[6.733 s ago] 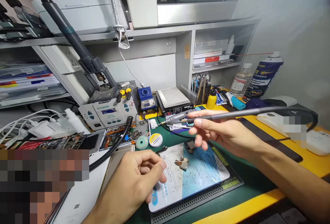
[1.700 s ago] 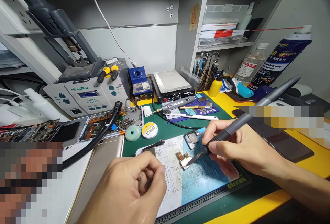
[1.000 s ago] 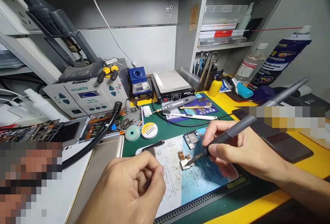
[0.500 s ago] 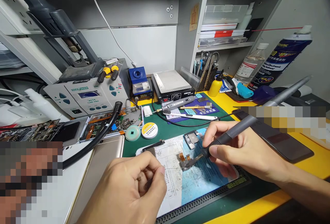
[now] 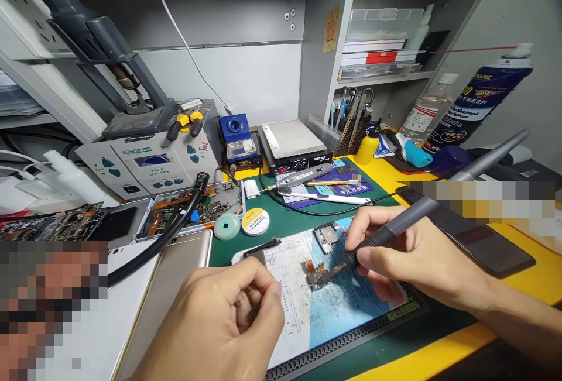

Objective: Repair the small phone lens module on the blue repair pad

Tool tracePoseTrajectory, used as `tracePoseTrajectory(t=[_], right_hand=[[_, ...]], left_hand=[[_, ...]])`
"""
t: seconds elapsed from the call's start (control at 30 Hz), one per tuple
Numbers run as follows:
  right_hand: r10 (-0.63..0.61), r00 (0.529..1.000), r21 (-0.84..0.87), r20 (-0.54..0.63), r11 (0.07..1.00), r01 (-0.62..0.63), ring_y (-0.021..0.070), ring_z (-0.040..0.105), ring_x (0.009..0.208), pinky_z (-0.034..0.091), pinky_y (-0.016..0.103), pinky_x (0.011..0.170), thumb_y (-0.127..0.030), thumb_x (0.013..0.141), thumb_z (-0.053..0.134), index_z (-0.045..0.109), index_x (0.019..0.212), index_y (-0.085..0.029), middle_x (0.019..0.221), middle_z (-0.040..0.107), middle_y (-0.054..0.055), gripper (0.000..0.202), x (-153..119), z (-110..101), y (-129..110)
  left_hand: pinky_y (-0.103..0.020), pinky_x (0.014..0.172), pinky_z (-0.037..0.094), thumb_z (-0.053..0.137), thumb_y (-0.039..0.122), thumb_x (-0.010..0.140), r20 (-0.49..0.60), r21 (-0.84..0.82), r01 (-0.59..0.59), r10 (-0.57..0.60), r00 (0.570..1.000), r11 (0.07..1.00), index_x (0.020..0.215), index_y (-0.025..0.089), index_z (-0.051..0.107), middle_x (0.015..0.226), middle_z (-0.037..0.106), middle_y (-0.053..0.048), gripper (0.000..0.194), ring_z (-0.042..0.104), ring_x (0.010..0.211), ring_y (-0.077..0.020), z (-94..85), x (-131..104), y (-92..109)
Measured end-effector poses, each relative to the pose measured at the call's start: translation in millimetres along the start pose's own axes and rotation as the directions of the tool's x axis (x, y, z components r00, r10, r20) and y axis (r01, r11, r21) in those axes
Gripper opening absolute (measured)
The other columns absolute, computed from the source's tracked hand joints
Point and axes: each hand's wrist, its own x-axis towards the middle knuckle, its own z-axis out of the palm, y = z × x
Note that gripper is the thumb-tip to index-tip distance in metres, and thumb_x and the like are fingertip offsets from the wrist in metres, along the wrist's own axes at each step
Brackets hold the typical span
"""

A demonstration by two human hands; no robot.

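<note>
My left hand [image 5: 228,316] is closed, thumb and forefinger pinching a thin solder wire [image 5: 295,285] that reaches right to a small circuit part. That circuit part [image 5: 317,279], with copper-coloured flex tabs, lies on a white and blue sheet-like pad [image 5: 293,325]. Held like a pen in my right hand [image 5: 401,252] is a grey soldering iron [image 5: 410,214] with a black ribbed grip. Its metal tip points down-left and meets the circuit part close to the wire's end; exact contact is too small to tell. Behind sits another small metal-shielded module [image 5: 325,237].
At the left stand a hot-air station [image 5: 153,161] and its black hose [image 5: 169,234]. Further back are a hot plate [image 5: 292,141], a toothbrush-like brush [image 5: 325,196] and a second pen-shaped tool [image 5: 305,176]. A dark phone [image 5: 478,234] lies right; a spray can [image 5: 478,100] stands behind.
</note>
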Motion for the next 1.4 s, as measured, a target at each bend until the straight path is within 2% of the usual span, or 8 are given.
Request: tracePoseTrajectory(t=[0.73, 1.4], right_hand=[[0.003, 1.0, -0.01, 0.003, 1.0, -0.003, 0.0108, 0.053, 0.037, 0.043, 0.017, 0.035, -0.023, 0.076, 0.069, 0.059, 0.08, -0.017, 0.047, 0.056, -0.003, 0.013, -2.3, 0.5, -2.0], [-0.018, 1.0, 0.014, 0.008, 1.0, 0.018, 0.0099, 0.052, 0.038, 0.043, 0.016, 0.036, -0.022, 0.079, 0.068, 0.058, 0.081, -0.017, 0.047, 0.056, -0.004, 0.011, -1.1, 0.4, -0.1]], left_hand=[[-0.021, 0.04, 0.026, 0.047, 0.036, 0.086, -0.001, -0.039, -0.011, 0.011, 1.0, 0.999, 0.06, 0.02, 0.054, 0.047, 0.035, 0.005, 0.032, 0.034, 0.042, -0.0092, -1.0, -1.7, 1.1], [-0.021, 0.041, 0.025, 0.047, 0.037, 0.086, -0.003, -0.004, -0.018, 0.018, 1.0, 1.0, 0.06, 0.02, 0.053, 0.046, 0.034, 0.006, 0.032, 0.033, 0.042, -0.009, -0.6, -0.1, 0.3]])
